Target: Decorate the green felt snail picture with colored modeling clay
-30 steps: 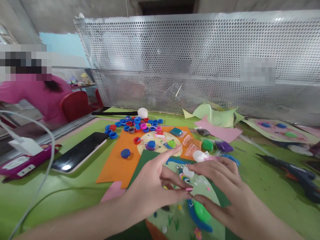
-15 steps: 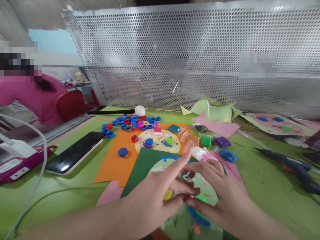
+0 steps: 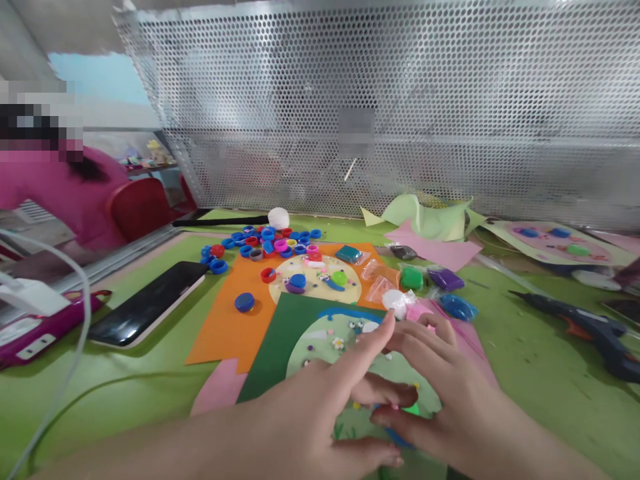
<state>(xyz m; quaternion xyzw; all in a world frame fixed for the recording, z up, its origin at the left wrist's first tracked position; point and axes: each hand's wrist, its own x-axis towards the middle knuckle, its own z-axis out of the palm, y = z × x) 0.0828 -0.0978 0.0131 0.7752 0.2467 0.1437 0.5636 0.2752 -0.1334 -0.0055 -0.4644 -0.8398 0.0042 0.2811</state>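
Note:
My left hand hovers over a pale green round card mounted on a dark green sheet. Its thumb is spread well away from its fingers. From the right, my right hand reaches in, thumb and index finger apart, other fingers bent. Where its thumb meets a left fingertip, a tiny pink bit shows; I cannot tell which digit carries it. Around the hands the card bears a white flower, small coloured dots and a blue shape partly covered by my right thumb.
Behind the card lie an orange sheet, several bottle caps and bagged clay. A phone and purple power strip sit left, a glue gun right. A perforated metal panel stands behind; a person in pink is at left.
My left thumb has dropped away from the right thumb and the left fingers, opening a gap. The left fingers have shifted slightly right, uncovering more of the card's upper part.

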